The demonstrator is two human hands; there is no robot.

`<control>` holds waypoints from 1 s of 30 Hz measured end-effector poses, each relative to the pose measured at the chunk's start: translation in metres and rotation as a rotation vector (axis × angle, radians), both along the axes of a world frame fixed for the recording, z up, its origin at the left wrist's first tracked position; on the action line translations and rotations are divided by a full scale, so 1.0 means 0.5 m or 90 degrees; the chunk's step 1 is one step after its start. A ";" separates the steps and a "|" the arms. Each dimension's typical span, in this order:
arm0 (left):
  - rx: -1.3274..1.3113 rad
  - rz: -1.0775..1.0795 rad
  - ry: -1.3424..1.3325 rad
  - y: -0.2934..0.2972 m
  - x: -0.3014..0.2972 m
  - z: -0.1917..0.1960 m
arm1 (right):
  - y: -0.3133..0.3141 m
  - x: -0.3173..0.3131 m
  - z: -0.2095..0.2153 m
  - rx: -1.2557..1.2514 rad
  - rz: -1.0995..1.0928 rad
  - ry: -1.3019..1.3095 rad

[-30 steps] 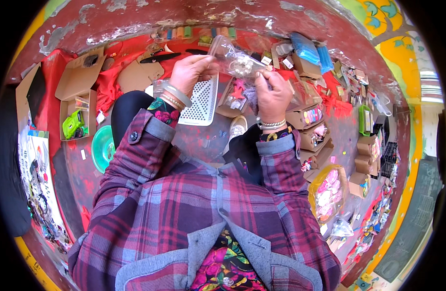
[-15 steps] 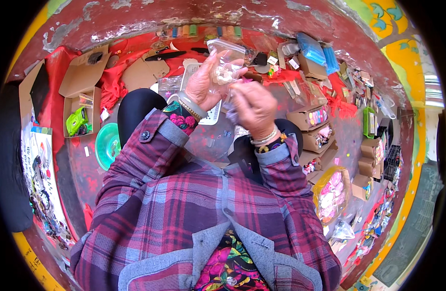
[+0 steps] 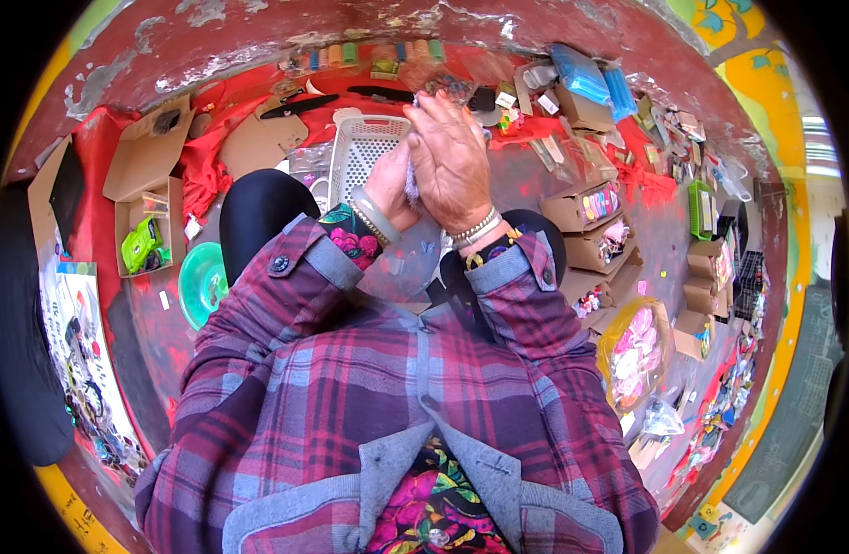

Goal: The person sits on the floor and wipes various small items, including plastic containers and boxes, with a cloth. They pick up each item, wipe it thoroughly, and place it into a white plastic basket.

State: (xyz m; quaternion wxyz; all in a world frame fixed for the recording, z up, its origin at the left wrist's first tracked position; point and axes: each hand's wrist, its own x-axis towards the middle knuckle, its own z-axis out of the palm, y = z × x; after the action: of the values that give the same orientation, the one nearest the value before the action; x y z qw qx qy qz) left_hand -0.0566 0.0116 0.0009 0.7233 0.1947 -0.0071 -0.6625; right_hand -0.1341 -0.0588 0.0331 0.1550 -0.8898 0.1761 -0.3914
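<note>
Head: hands (image 3: pixel 450 166) together, lavender material (image 3: pixel 412 183) between

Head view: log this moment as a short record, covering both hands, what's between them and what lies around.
Left hand: raised, pressed against the right
Right hand: fingers extended, laid against the left
Between hands: fuzzy pale-purple material, mostly hidden
Beyond hands: white perforated basket
Left side: green basin; open cardboard box holding a bright green item
Right side: cardboard boxes; pink pieces in a yellow-edged container
Upper right: blue packs
Unclear: each hand's exact grip
</note>
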 end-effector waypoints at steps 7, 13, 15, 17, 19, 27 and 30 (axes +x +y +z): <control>-0.019 -0.009 -0.348 -0.014 0.004 0.003 | -0.015 0.005 0.005 0.083 -0.100 -0.067; -0.054 -0.067 -0.685 0.012 0.006 0.053 | -0.124 -0.037 -0.042 0.485 -0.002 -0.130; -0.111 -0.017 -0.475 0.009 0.024 0.056 | -0.151 -0.036 -0.093 0.755 0.016 -0.251; -0.128 0.061 -0.445 0.004 0.049 0.078 | -0.117 -0.028 -0.076 0.737 -0.102 -0.163; -0.107 0.151 -0.406 0.001 0.064 0.095 | -0.090 -0.041 -0.040 0.696 -0.071 -0.186; 0.012 0.238 -0.396 -0.026 0.038 0.022 | 0.005 -0.008 -0.029 0.445 -0.022 -0.080; 0.021 0.244 -0.330 -0.026 0.032 0.056 | -0.062 -0.052 -0.008 0.462 -0.018 -0.111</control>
State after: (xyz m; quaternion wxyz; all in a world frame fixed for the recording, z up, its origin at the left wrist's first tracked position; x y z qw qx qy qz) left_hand -0.0404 -0.0015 0.0290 0.8056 0.3667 -0.1434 -0.4427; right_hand -0.1604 -0.0900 0.0293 0.4695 -0.7378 0.3017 -0.3798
